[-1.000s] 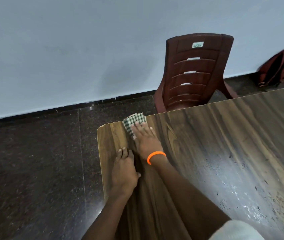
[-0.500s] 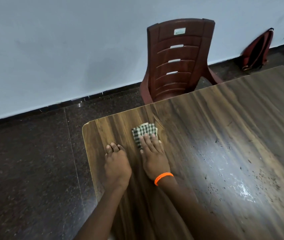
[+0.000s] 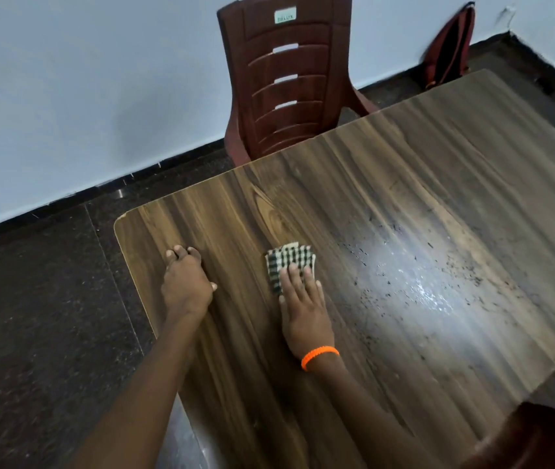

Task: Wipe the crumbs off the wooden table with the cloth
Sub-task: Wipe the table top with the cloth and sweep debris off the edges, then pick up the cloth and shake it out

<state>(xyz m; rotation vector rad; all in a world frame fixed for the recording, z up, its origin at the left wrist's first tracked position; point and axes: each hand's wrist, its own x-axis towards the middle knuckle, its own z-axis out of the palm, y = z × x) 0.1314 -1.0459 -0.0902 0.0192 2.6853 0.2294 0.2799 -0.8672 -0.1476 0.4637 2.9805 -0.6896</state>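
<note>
The cloth (image 3: 290, 264) is a small folded square with a dark and pale check pattern, lying flat on the wooden tabletop (image 3: 387, 198). The right hand (image 3: 303, 313) presses it with straight fingers. The left hand (image 3: 186, 286) rests flat beside. Dark crumbs (image 3: 438, 279) lie scattered to the right.

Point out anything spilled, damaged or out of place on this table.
Dark crumbs lie scattered over the wooden table, to the right of the checked cloth that the right hand presses flat. The left hand rests on the tabletop near its corner. No damage shows.
</note>
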